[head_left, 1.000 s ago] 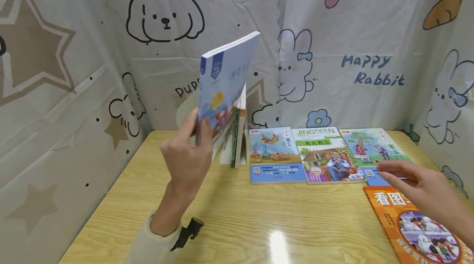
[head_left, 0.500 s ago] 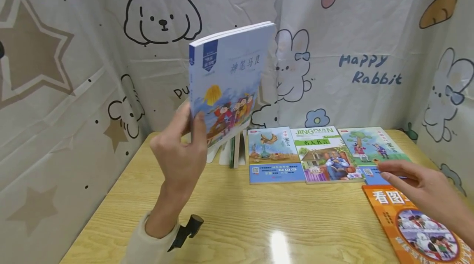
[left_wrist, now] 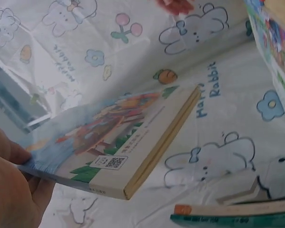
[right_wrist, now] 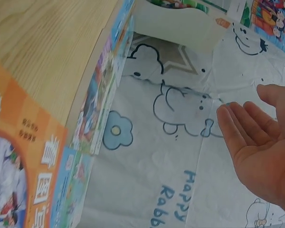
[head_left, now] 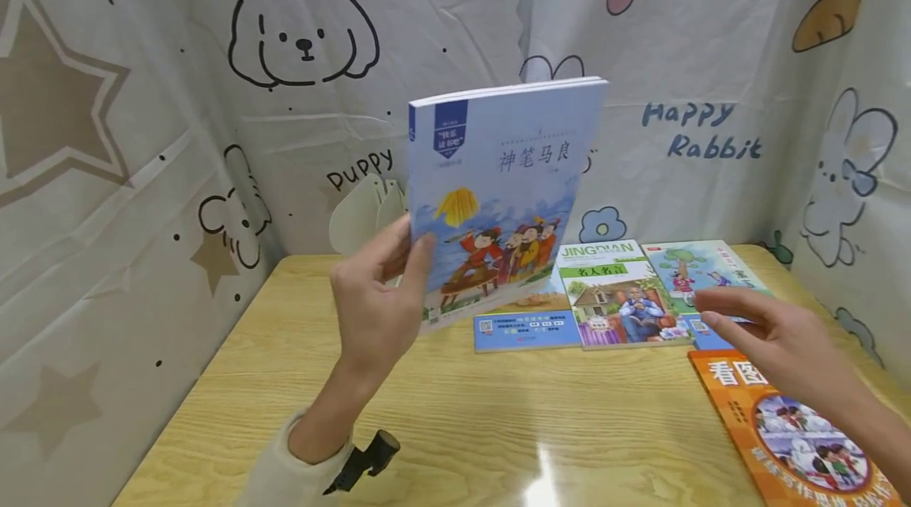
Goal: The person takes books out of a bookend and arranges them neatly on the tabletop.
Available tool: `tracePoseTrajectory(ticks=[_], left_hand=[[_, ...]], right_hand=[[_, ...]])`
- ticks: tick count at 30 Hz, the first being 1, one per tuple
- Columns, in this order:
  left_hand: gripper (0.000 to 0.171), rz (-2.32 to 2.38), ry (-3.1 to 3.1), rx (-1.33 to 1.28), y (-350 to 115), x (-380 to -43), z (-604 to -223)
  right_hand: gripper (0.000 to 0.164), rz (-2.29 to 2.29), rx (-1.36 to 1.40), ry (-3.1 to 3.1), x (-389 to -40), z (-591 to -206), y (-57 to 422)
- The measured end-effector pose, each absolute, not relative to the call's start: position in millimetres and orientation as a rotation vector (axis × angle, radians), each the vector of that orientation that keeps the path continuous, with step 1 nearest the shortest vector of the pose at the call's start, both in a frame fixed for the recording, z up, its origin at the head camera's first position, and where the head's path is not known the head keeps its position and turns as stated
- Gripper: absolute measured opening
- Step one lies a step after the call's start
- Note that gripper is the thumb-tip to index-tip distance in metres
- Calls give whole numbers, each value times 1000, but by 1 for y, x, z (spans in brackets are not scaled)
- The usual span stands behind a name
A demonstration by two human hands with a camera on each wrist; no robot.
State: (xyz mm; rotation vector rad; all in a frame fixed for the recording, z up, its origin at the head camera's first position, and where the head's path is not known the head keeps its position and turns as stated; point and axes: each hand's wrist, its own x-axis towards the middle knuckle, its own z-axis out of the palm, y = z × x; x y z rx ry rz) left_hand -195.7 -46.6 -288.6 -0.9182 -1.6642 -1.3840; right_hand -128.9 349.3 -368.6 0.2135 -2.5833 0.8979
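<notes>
A light-blue paperback book [head_left: 498, 198] with figures and a yellow shape on its cover is held upright above the table. My left hand [head_left: 377, 293] pinches it at the lower spine edge, thumb on the front cover. In the left wrist view the book's [left_wrist: 114, 137] lower edge and a printed code show, with the left hand [left_wrist: 14, 180] at its spine. My right hand [head_left: 790, 341] hovers over the orange book [head_left: 790, 428], fingers slightly bent and holding nothing. The right wrist view shows that right hand [right_wrist: 261, 142] with relaxed fingers, touching nothing.
Along the back of the wooden table [head_left: 455, 428] lie a blue book [head_left: 527, 331], a green-and-white book [head_left: 619, 293] and a tree-cover book [head_left: 697, 270]. A pale bookend [head_left: 356, 214] stands behind the held book. Printed cloth [head_left: 455, 17] surrounds the table.
My left hand has brought the light-blue book rightward, away from the bookend, and turned its front cover toward the head camera. The right hand stays nearly in place.
</notes>
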Motion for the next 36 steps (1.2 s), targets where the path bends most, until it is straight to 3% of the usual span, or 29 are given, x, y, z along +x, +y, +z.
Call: tracePoseTrajectory(ticks=[5, 11, 22, 30, 36], left_hand=[[29, -1482, -1702, -1020, -39, -193, -296], [28, -1545, -1731, -1075, -29, -189, -302], [29, -1631, -1677, -1217, -13, -190, -310], [28, -1617, -1721, -1213, -9, -190, -313], [29, -1691, -1771, -1178, -7, -192, -317]], right_hand=[[30, 970, 364, -2513, -134, -364, 331], [43, 1060, 480, -2493, -133, -361, 315], [46, 1163, 434, -2381, -132, -354, 292], [20, 1118, 412, -2339, -130, -352, 289], [21, 1145, 391, -2323, -129, -351, 288]])
